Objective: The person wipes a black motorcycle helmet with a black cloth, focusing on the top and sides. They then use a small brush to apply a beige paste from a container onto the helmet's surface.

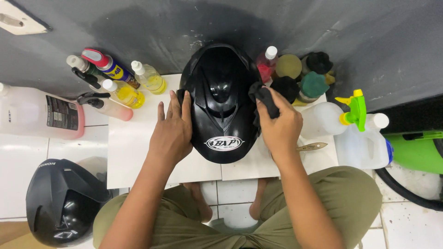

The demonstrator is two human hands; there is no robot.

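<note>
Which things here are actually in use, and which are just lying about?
In use: black helmet, steadied by left hand; black cloth in right hand.
Lying about: second helmet, yellow bottles, white jug, small brush.

- Small helmet-cleaning corner, workshop-like — white tiled floor [18,152], dark grey painted wall [369,41].
- Low white slab [134,157] as work surface; glossy black motorcycle helmet [221,92] on it, a second black helmet [60,203] on the floor.
- Spray bottles, yellow liquid bottles [127,92], translucent plastic jugs [364,143] and round polishing pads [314,83] crowd the wall.
</note>
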